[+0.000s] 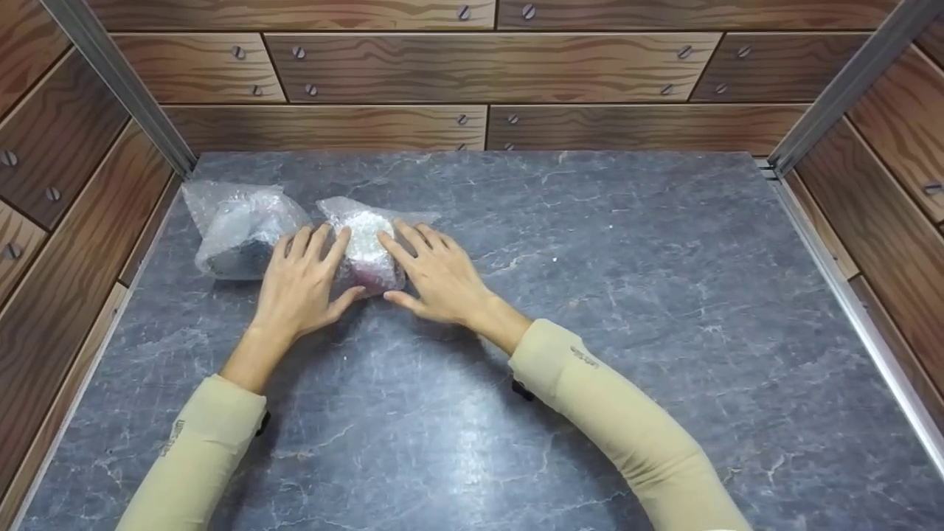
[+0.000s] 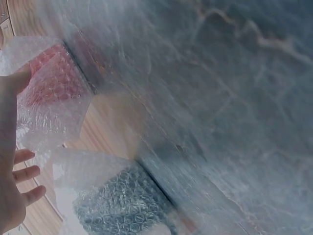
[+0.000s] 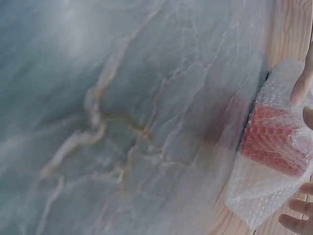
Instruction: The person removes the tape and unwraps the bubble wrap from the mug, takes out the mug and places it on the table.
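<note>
1. Bundles number two: a small red object wrapped in clear bubble wrap, and just to its left a dark object wrapped in clear bubble wrap. Both lie on the grey marble-patterned table, in its far left part.
2. Hands number two, each coming out of a beige sleeve.
3. The left hand lies spread, fingers straight, against the left side of the red bundle, thumb reaching toward its near end. Its outer fingers are close to the dark bundle; whether they touch it I cannot tell.
4. The right hand lies spread with straight fingers against the right side of the red bundle, thumb pointing in at its near end. So the red bundle sits between the two flat palms; neither hand curls round it.
5. In the left wrist view the red bundle shows above the dark bundle, the palm at the left edge; the picture is blurred.
6. In the right wrist view the red bundle lies at the right edge, with fingertips beside it.
7. Wood-patterned walls with metal corner rails close the table on the left, far and right sides. The dark bundle lies near the left wall. The table's right half and near part are bare surface.
</note>
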Demonstrator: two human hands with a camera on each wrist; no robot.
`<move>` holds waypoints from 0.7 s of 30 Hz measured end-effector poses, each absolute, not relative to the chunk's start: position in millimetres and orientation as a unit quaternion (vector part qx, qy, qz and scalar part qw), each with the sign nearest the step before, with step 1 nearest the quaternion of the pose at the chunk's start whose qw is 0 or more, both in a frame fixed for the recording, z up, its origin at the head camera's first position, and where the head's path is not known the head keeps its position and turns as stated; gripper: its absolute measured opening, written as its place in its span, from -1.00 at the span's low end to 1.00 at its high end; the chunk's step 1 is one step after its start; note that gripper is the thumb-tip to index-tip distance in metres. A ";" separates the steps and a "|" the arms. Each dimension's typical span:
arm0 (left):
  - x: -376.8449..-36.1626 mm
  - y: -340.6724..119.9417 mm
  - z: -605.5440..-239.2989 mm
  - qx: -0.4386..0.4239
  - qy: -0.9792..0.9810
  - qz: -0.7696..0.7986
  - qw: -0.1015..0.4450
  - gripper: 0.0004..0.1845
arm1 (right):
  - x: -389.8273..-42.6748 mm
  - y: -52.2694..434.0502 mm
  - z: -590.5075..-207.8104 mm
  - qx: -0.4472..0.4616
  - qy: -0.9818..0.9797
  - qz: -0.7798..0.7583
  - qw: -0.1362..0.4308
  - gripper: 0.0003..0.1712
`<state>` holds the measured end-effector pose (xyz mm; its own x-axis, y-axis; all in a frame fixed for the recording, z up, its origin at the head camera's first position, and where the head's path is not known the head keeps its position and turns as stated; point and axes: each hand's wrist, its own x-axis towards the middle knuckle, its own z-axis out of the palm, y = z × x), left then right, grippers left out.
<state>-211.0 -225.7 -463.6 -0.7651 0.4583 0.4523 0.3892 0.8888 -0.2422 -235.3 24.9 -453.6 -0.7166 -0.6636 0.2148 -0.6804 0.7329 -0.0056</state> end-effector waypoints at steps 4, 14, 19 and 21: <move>-211.8 -227.4 -465.3 -0.233 -0.925 0.074 0.290 -0.13 | -237.5 20.7 -455.6 0.362 -0.926 0.035 0.102 -0.05; -213.7 -223.5 -462.4 -0.238 -0.920 0.075 0.302 -0.27 | -240.8 20.0 -455.7 0.364 -0.922 0.028 0.125 -0.14; -214.1 -221.4 -462.2 -0.239 -0.920 0.076 0.301 -0.28 | -241.1 22.9 -454.3 0.368 -0.921 0.027 0.128 -0.15; -213.9 -220.8 -462.3 -0.240 -0.920 0.074 0.302 -0.29 | -241.2 23.9 -453.7 0.370 -0.920 0.028 0.130 -0.14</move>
<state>-213.9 -220.8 -462.3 -0.7026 0.4858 0.5199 0.3966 0.8740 -0.2807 -241.2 23.9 -453.7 -0.6931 -0.6728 0.2589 -0.6871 0.7252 0.0450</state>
